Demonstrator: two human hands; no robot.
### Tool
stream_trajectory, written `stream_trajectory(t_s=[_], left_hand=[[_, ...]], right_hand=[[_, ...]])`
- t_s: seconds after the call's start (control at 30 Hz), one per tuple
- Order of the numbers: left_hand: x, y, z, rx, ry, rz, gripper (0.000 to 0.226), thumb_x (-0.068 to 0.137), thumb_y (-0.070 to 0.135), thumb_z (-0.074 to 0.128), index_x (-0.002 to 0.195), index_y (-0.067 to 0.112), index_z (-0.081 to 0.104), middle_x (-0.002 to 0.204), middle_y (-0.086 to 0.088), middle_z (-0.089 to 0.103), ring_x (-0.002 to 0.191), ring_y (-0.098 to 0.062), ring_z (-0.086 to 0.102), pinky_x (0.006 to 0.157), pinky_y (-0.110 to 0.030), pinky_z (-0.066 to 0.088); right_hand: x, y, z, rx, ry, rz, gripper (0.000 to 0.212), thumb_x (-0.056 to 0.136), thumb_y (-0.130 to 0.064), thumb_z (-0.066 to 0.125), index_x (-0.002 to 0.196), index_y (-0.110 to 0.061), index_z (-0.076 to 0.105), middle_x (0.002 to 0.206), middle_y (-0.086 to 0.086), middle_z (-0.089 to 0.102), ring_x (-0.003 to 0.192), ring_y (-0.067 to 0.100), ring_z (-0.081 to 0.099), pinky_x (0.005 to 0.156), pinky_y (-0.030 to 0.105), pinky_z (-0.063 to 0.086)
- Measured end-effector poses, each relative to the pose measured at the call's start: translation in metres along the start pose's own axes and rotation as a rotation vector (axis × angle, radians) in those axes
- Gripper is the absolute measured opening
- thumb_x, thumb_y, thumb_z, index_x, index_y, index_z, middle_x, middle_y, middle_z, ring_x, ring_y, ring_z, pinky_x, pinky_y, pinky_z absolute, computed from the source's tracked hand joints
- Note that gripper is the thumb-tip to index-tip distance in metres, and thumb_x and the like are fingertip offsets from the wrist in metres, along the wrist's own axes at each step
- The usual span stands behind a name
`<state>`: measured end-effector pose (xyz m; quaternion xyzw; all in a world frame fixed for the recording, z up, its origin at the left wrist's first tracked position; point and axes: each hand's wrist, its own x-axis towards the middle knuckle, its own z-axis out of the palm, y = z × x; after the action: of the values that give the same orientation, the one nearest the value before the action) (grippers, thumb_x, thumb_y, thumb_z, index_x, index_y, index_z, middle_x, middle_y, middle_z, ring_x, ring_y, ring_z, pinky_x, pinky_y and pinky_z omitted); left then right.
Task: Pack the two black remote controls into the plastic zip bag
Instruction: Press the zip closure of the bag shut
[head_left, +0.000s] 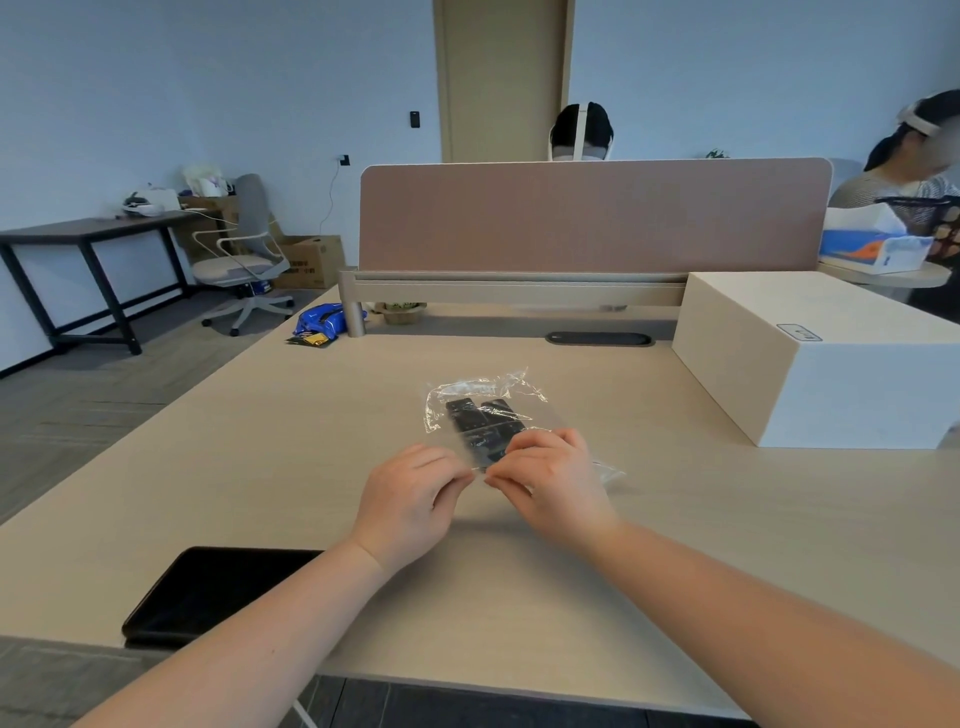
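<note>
A clear plastic zip bag (457, 395) lies on the light wooden desk (291, 447), its far end crumpled. Two black remote controls (480, 423) lie side by side inside it, visible through the film. My left hand (410, 499) and my right hand (556, 478) meet at the bag's near edge, each pinching that edge between thumb and fingers. The near ends of the remotes are hidden behind my right hand's fingers.
A black tablet (208, 592) lies at the desk's front left corner. A large white box (826, 358) stands at the right. A brown partition screen (592, 213) closes the far side, with blue snack packets (322, 322) at its left foot. Two people sit beyond.
</note>
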<state>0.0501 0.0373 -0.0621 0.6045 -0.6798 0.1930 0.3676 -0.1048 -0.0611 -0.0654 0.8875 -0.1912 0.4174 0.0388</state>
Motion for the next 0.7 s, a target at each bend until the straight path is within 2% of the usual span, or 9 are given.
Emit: stream_trajectory(t_s=[0.27,0.4,0.53,0.7], left_hand=[[-0.002,-0.003,-0.002,0.037,-0.061,0.055,0.020,0.085,0.025,0.050,0.070,0.018,0.062,0.064,0.004,0.063,0.065,-0.012,0.044,0.053,-0.021,0.033],[-0.005,-0.005,-0.004,0.040,-0.091,0.054,0.019,0.085,0.024,0.049,0.071,0.019,0.059,0.064,0.005,0.061,0.063,-0.015,0.046,0.051,-0.026,0.035],[-0.011,-0.005,-0.004,0.032,-0.122,0.046,0.018,0.086,0.025,0.047,0.073,0.020,0.060,0.065,0.005,0.062,0.064,-0.015,0.046,0.051,-0.025,0.035],[-0.015,-0.006,-0.003,0.034,-0.125,0.030,0.020,0.086,0.024,0.047,0.075,0.019,0.063,0.066,0.005,0.062,0.065,-0.014,0.046,0.052,-0.024,0.035]], right_hand=[[-0.001,0.004,0.003,0.008,-0.014,-0.010,0.024,0.078,-0.035,0.053,0.062,-0.027,0.070,0.056,-0.013,0.067,0.082,0.004,0.051,0.069,0.032,0.030],[-0.003,0.011,0.001,-0.012,-0.045,-0.054,0.018,0.078,-0.027,0.060,0.064,-0.026,0.069,0.059,-0.012,0.068,0.084,0.005,0.051,0.069,0.030,0.029],[-0.012,0.022,-0.005,-0.055,-0.049,-0.111,0.021,0.082,-0.026,0.056,0.065,-0.024,0.068,0.063,-0.012,0.069,0.086,0.007,0.053,0.070,0.028,0.028],[-0.023,0.036,-0.011,-0.171,-0.081,-0.158,0.014,0.079,-0.015,0.066,0.067,-0.022,0.065,0.066,-0.011,0.068,0.084,0.014,0.062,0.069,0.030,0.031]])
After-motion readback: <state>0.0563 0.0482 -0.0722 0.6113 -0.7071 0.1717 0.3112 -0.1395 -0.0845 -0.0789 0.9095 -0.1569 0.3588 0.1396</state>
